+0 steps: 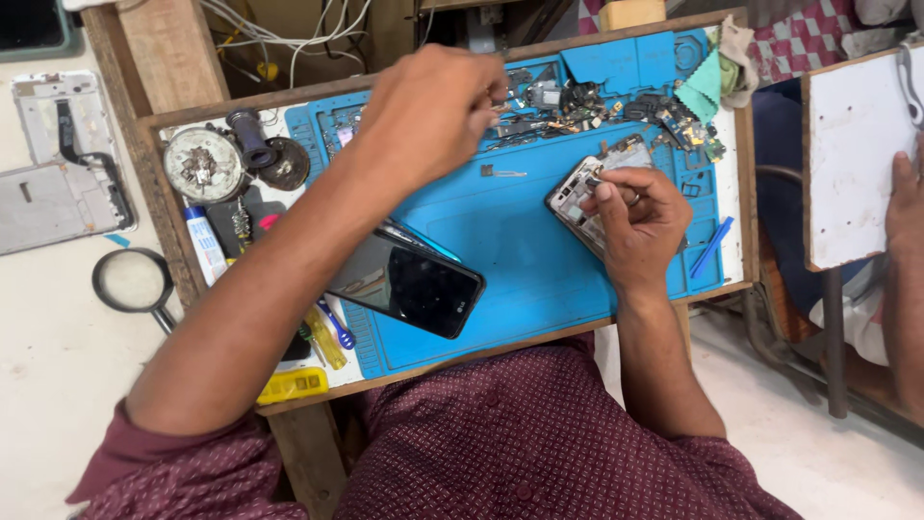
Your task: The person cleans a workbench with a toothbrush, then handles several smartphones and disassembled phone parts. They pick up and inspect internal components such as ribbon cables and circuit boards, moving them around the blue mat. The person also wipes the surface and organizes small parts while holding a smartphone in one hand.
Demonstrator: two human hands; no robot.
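So we've got the opened grey phone body with its exposed insides (pixel 589 197) pinned under our right hand (pixel 637 220), fingers clamped on its right edge, resting on the blue silicone repair mat (pixel 510 231) on the wooden counter (pixel 173 48). Our left hand (pixel 428 116) is up over the pile of small loose phone parts (pixel 577 101), fingers pinched together, can't tell what's in them. A black phone with a dark screen (pixel 409 281) lies under that forearm.
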